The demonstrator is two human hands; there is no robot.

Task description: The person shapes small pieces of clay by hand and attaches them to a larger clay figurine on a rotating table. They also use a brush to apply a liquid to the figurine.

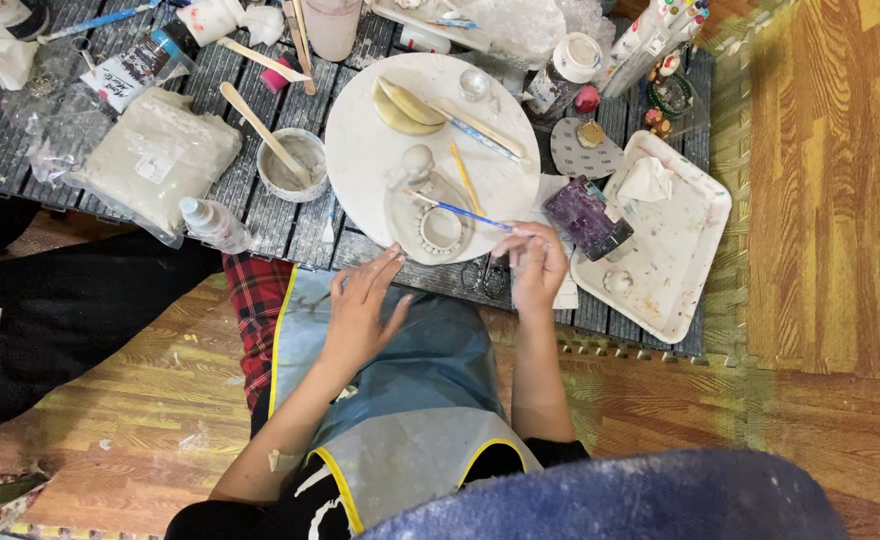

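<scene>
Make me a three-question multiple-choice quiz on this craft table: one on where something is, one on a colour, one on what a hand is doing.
1. Where is the small bowl with the wooden stick?
A. left of the round white board
B. on the square tray
C. on the floor

2. What colour is the jar beside the square tray?
A. green
B. purple
C. orange

3. What does the right hand hold?
A. scissors
B. nothing
C. a thin blue-handled brush

Answers: 1 A, it sits by the board's left edge. 2 B, dark purple. 3 C, pinched in fingertips; the left hand is empty.
</scene>
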